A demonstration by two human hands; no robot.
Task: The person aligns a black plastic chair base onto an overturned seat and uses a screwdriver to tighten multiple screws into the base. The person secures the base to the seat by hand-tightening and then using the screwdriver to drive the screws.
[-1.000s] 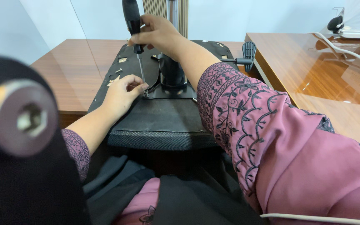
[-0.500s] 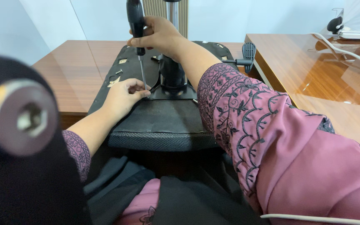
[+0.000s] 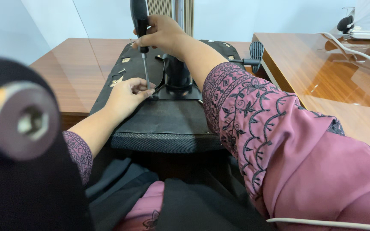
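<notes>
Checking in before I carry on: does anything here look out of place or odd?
The office chair seat lies upside down on the wooden desk, its post up. Loose small parts are scattered on its underside beside the left hand. The right hand holds a screwdriver upright.

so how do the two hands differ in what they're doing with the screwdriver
The right hand is raised and wraps the black handle of the screwdriver; the left hand lies low on the upturned chair seat. The right hand grips in a fist, while the left hand's fingers pinch together at the shaft's tip. Both wear patterned pink sleeves.
</notes>
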